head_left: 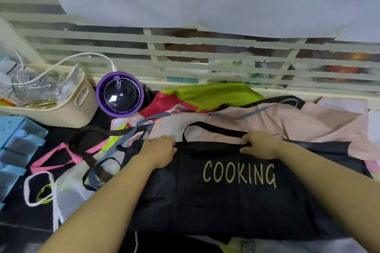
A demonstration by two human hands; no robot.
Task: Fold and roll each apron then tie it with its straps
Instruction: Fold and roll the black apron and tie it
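A black apron (226, 201) printed with "COOKING" lies spread flat in front of me, its top edge away from me. My left hand (159, 152) grips the top left corner of its bib. My right hand (260, 146) grips the top right corner, where the black neck strap (213, 127) loops up over the cloth behind. A pink apron (287, 123) with grey straps lies behind the black one. A green and red apron (205, 96) is bunched further back. A white apron (67, 189) with white straps lies at the left.
A beige basket (61, 113) with glassware stands at the back left. Next to it is a purple round gadget (119, 94). A blue box (16, 150) sits at the left edge. Tangled pink, grey and brown straps (90, 150) lie left of the black apron. A slatted window runs behind.
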